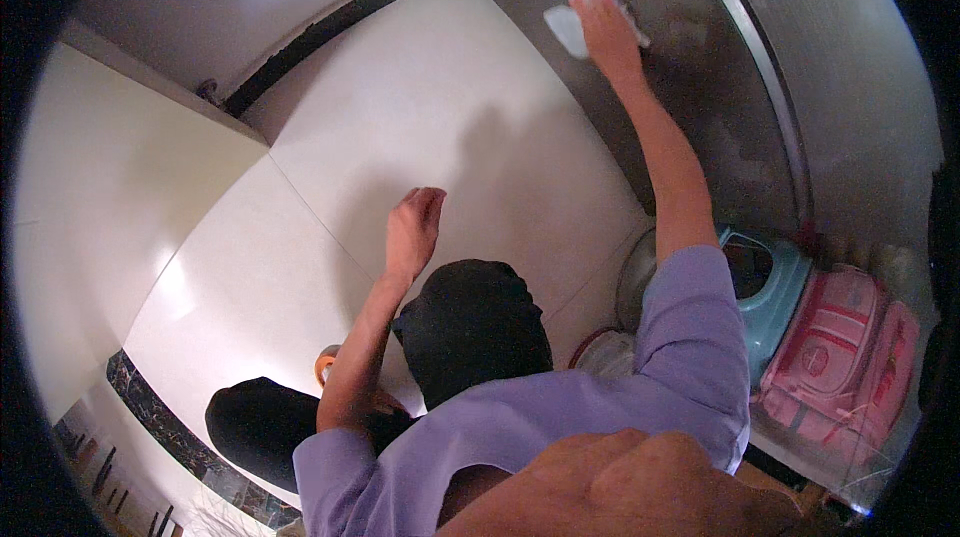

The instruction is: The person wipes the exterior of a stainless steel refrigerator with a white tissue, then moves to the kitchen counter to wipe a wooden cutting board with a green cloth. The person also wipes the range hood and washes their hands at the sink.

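With my right hand (606,31) I press a white cloth or tissue (568,28) against a dark, smooth vertical panel (694,79) at the upper right. The fingers lie over the cloth, and its edges stick out on both sides of them. My left hand (416,229) hovers over the pale tiled floor (442,87) in front of my knee, its fingers curled together; whether anything small is between them cannot be told.
To my right stand a teal plastic item with an opening (776,301) and a pink bag (832,357). A clear container with a red rim (607,349) sits near my knee. A metal strip (772,79) edges the dark panel. A pale door (112,184) stands at left.
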`<state>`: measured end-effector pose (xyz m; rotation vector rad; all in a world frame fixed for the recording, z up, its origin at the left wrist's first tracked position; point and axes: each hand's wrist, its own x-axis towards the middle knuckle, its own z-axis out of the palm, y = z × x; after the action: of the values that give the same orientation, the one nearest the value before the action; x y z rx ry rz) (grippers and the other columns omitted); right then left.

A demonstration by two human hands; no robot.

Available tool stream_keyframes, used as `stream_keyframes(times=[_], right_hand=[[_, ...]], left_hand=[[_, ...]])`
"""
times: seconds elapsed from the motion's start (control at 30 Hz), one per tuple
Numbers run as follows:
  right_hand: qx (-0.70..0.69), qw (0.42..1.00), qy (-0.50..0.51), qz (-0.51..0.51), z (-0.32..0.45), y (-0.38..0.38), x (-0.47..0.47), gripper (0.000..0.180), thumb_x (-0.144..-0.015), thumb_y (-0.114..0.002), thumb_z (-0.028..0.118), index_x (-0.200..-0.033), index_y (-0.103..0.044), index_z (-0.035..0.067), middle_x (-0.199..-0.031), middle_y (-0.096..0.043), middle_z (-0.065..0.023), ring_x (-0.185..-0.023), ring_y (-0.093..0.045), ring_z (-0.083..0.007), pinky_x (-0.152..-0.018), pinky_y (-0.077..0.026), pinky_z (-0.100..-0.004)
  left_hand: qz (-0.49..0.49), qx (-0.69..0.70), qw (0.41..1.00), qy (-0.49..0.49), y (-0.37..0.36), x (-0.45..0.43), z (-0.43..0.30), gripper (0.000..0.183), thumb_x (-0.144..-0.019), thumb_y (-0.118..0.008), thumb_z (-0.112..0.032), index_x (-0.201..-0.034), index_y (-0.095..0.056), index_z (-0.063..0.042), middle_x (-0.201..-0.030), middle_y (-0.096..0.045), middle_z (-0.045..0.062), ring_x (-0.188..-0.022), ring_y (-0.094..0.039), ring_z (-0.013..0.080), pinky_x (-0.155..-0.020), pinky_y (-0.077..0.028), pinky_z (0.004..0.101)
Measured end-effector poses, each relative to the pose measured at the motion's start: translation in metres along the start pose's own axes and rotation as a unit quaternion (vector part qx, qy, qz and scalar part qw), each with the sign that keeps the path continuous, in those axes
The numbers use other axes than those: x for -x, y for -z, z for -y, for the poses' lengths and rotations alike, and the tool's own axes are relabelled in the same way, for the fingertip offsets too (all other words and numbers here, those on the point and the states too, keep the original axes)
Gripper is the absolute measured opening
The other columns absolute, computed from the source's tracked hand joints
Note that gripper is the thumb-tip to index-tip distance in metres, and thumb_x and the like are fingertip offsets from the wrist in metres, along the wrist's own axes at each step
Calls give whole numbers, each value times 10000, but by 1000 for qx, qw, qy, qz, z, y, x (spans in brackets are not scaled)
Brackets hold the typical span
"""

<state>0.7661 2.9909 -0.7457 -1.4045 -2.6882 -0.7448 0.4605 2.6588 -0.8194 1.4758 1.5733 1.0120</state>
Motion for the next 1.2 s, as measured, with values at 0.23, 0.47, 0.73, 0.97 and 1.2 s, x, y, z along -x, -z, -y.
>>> stream_keyframes(times=[0.23, 0.47, 0.73, 0.97, 1.2], right_hand=[[-58, 996, 0, 71, -23, 6, 226, 431, -875, -482, 84, -1304, -520, 95, -1255, -561, -101, -1179, -521, -266, -1041, -383, -385], [300, 933, -179, -87, -87, 144, 215, 436, -933, -496, 276, -1319, -506, 74, -1183, -589, -123, -1011, -573, -335, -1005, -364, -530], [167, 984, -49, -26, -38, 20, 216, 375, -895, -492, 147, -1261, -555, 98, -1078, -629, -113, -977, -593, -302, -951, -441, -412], [327, 922, -192, 83, -53, 80, 307, 415, -919, -502, 243, -1300, -544, 83, -1117, -618, -111, -973, -577, -302, -1002, -383, -502], [207, 809, -487, -255, -69, 76, 280, 583, -940, -447, 337, -1372, -382, -48, -1405, -369, -264, -1312, -321, -438, -1107, -162, -586]], left_hand=[[8, 16, 999, -36, -16, -16, -9, 142, -904, -552, -43, -988, -654, 10, -905, -671, 161, -729, -678, 238, -662, -536, 334], [53, 73, 996, 1, -36, -18, -1, 119, -876, -584, -38, -960, -660, -1, -894, -658, 174, -756, -647, 307, -696, -509, 373], [54, 48, 997, -37, -38, -14, -27, 136, -883, -570, -27, -980, -663, -9, -879, -660, 154, -719, -656, 244, -683, -519, 338], [54, 44, 997, -24, -34, -9, -24, 128, -902, -569, -53, -970, -663, 0, -859, -666, 138, -702, -664, 216, -657, -521, 322], [84, 54, 995, 5, -41, -5, -10, 137, -913, -561, -59, -981, -664, 1, -857, -674, 133, -716, -674, 199, -667, -532, 314]])
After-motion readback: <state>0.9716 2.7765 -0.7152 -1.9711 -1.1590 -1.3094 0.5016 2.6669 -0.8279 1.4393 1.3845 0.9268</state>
